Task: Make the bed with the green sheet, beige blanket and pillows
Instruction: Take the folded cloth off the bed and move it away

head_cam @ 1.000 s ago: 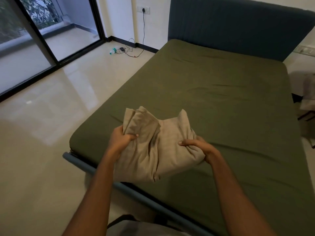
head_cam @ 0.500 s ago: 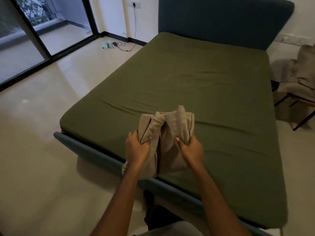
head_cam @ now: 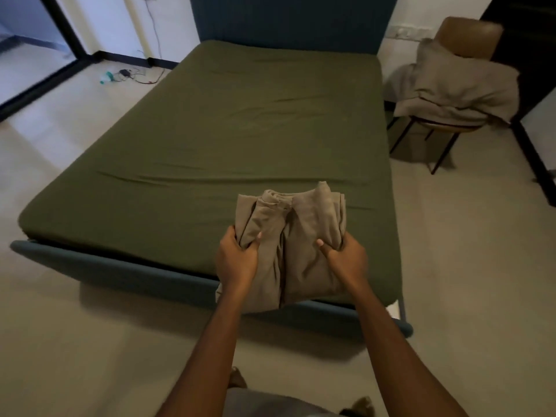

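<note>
Green fitted sheet [head_cam: 240, 130] lies smooth over the wide blue-framed bed [head_cam: 105, 263], faintly creased. Folded beige blanket [head_cam: 301, 245], soft, limp and probably light, is held above the foot edge; its corners look the best hold for shaking open. Left hand [head_cam: 237, 260] and right hand [head_cam: 346, 260] each clutch a bunched fold.

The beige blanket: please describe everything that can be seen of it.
The beige blanket is a soft, matte cloth, bunched into a folded bundle with vertical creases. The left hand grips its left side and the right hand its right side, thumbs on top. It is over the foot end of the green sheet, its lower edge in front of the bed frame. Whether it rests there is unclear.
</note>
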